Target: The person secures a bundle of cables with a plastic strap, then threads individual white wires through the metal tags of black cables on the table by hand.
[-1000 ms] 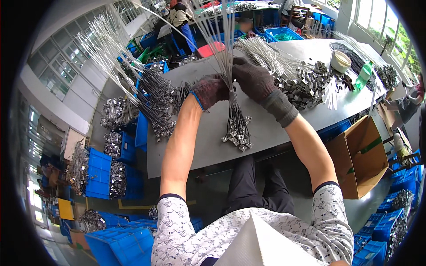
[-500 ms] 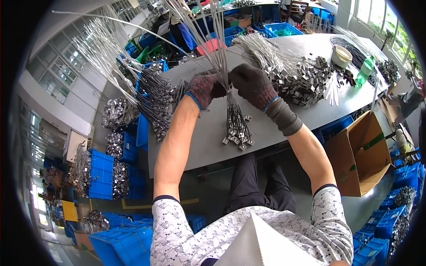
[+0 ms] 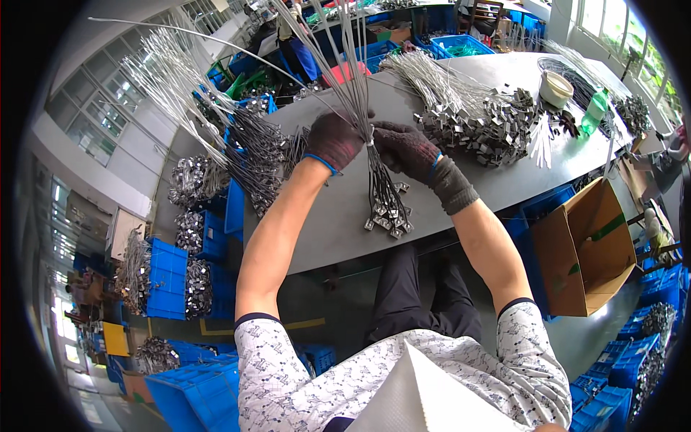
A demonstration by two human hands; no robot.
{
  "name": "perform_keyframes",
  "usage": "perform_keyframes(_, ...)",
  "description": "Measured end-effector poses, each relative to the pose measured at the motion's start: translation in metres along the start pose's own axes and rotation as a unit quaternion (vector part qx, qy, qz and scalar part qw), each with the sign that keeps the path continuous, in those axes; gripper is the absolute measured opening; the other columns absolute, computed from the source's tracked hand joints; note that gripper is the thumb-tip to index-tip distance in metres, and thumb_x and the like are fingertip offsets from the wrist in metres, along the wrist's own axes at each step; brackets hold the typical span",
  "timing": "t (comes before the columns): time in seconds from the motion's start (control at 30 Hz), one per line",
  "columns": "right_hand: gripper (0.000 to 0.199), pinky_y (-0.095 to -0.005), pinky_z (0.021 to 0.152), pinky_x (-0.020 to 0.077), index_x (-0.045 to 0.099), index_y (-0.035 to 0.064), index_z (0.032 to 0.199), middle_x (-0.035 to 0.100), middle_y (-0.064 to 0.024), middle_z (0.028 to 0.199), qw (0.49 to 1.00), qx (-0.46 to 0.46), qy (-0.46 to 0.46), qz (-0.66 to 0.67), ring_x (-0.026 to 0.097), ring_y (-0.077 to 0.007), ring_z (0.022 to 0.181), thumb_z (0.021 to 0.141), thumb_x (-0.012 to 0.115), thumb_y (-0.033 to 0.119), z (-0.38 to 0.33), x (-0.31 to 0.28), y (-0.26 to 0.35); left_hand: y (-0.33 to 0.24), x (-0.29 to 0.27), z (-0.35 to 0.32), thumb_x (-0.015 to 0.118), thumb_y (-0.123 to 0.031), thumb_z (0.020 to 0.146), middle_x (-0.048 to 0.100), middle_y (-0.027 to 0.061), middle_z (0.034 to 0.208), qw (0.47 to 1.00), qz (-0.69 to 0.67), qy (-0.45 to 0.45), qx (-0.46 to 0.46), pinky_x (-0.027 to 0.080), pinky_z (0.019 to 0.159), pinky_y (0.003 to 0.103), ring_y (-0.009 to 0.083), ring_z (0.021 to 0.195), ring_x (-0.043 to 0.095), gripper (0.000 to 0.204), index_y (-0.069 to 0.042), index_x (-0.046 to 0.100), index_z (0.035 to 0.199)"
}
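- Gloves of dark knit cover both hands, which meet above the grey counter (image 3: 461, 183) around one bundle of metal cables (image 3: 374, 169).
- The left hand (image 3: 332, 140) has its fingers clenched around the bundle at its waist, where the strands are drawn tight together.
- The right hand (image 3: 404, 147) grips the same bundle from the other side, fingers curled onto it just beside the left hand; the two gloves nearly touch.
- Above the hands the thin strands fan upward and away from the person; below them the cables hang down, and their small metal end pieces (image 3: 389, 216) rest in a cluster on the counter.
- A larger heap of similar cables with metal ends (image 3: 479, 119) lies on the counter to the right of the hands, well apart from the held bundle.
- Another spread of cables (image 3: 216, 108) lies at the counter's left end, its long strands reaching out over the edge.
- A roll of tape (image 3: 556, 88) and a green bottle (image 3: 594, 109) stand near the far right of the counter.
- An open cardboard box (image 3: 586, 248) stands on the floor at the person's right, and blue crates (image 3: 167, 277) of metal parts sit on the floor at the left.
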State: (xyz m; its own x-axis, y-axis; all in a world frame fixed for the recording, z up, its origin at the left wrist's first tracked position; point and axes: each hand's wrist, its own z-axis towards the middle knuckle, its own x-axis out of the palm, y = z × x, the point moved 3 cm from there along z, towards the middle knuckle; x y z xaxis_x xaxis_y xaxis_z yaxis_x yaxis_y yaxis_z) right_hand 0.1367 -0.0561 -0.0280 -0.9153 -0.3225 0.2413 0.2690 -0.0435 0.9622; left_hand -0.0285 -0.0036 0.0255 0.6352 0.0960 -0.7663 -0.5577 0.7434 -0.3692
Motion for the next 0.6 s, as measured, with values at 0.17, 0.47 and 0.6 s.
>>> perform_keyframes(0.17, 0.032, -0.0240, 0.049, 0.0421, 0.065, 0.0043, 0.115, 0.053, 0.0036, 0.071, 0.999, -0.018, -0.039, -0.029, 0.051, -0.0057, 0.057, 0.100, 0.060, 0.032, 0.007, 0.000, -0.004, -0.003, 0.005, -0.004, 0.070, -0.025, 0.086, 0.068, 0.0180, 0.078, 0.968, 0.215, -0.091, 0.086, 0.053, 0.070, 0.048, 0.0428, 0.075, 0.065, 0.018, -0.008, 0.074, 0.090)
perform_keyframes(0.47, 0.012, -0.0472, 0.061, 0.0513, 0.058, 0.0094, 0.088, 0.062, -0.0160, 0.078, 0.769, -0.272, -0.264, -0.514, 0.064, -0.0405, 0.074, 0.084, 0.067, 0.016, -0.011, 0.003, -0.011, 0.006, 0.029, -0.063, 0.062, -0.024, 0.100, 0.059, -0.0002, 0.075, 0.599, -0.752, -0.119, -0.249, 0.045, 0.055, 0.030, 0.0064, 0.054, 0.043, 0.017, -0.008, 0.067, 0.097)
perform_keyframes(0.6, 0.011, -0.0472, 0.062, 0.0514, 0.058, 0.0095, 0.088, 0.062, -0.0154, 0.077, 0.756, -0.247, -0.263, -0.546, 0.064, -0.0402, 0.074, 0.086, 0.065, 0.018, -0.013, 0.000, -0.007, 0.010, 0.021, -0.080, 0.065, -0.028, 0.098, 0.063, 0.0033, 0.083, 0.680, -0.693, -0.064, -0.231, 0.048, 0.061, 0.031, 0.0085, 0.057, 0.047, 0.022, -0.006, 0.066, 0.100)
